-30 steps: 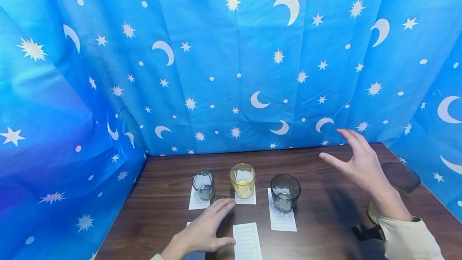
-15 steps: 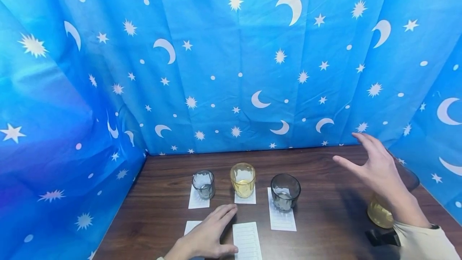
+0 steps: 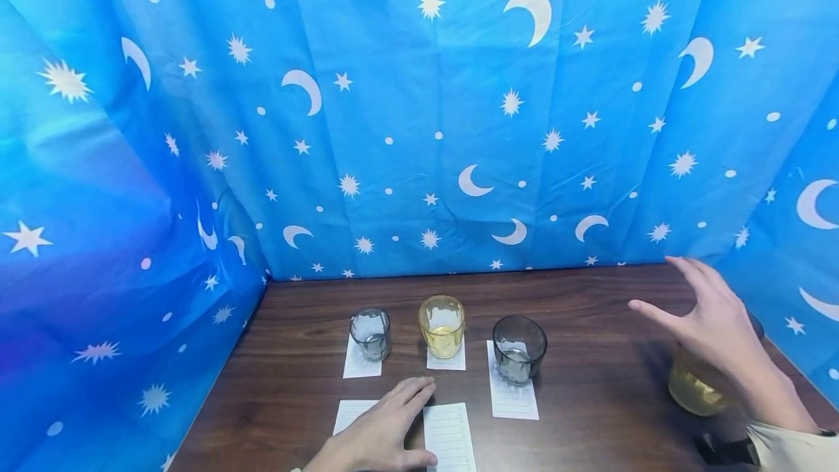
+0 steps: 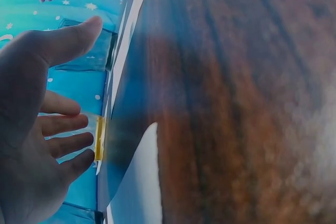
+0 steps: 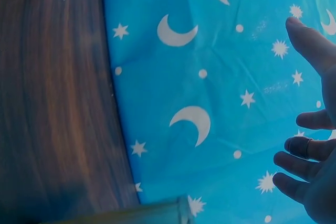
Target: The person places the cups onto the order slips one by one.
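Note:
My left hand (image 3: 387, 428) is low over the table's near side with its fingers extended, beside a white paper slip (image 3: 448, 435) and partly covering another slip (image 3: 354, 414). In the left wrist view its thumb and fingers are spread, holding nothing. My right hand (image 3: 714, 330) hangs at the right, thumb and fingers apart and nothing between them. It partly hides a large yellow-tinted glass vessel (image 3: 695, 388). Three cups stand upright on paper slips: a small grey glass (image 3: 371, 335), a yellow glass (image 3: 442, 326) and a wider dark grey glass (image 3: 519, 349).
The dark wooden table (image 3: 590, 312) ends at a blue curtain (image 3: 393, 79) with moons and stars, which also encloses the left and right sides. A black strap (image 3: 724, 449) sits by the right sleeve (image 3: 793, 450).
My right hand has moved right and somewhat nearer, away from the dark grey glass, uncovering more of the yellow vessel's base. My left hand has shifted slightly nearer. The cups stay put.

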`<state>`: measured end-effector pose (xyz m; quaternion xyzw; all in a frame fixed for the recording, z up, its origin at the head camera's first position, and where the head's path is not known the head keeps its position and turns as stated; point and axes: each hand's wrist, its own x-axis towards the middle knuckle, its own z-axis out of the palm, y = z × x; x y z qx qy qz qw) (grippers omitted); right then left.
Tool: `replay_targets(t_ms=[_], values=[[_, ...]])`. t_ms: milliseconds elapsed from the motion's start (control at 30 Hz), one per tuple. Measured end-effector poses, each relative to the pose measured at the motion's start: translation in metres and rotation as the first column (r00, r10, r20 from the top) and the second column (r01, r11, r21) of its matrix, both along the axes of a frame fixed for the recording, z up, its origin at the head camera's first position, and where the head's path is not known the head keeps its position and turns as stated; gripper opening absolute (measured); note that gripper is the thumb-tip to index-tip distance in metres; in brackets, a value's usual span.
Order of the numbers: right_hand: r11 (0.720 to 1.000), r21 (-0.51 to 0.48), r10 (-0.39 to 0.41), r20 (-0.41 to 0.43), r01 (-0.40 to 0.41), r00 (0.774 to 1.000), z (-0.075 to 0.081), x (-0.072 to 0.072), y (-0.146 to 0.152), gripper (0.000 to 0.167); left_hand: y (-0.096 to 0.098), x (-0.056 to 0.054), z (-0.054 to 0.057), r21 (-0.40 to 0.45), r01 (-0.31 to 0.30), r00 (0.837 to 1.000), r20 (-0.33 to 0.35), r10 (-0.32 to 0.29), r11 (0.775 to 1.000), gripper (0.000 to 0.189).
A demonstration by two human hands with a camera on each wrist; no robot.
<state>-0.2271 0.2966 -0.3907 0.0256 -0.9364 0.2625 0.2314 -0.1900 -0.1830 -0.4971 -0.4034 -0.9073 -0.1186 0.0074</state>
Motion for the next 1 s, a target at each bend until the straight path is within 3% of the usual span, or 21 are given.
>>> replay_targets(t_ms=[633,1000], values=[[0.995,0.025,-0.096,0.051,0.095,0.994,-0.033,0.015,0.025,0.104,0.003,-0.003,-0.001,-0.072,0.03,1.0,-0.003,-0.03,0.997,0.095],[0.995,0.03,-0.102,0.094,0.1,0.99,-0.048,0.019,0.032,0.102,0.005,-0.002,-0.001,-0.085,0.042,0.999,0.004,-0.042,0.995,0.097]])
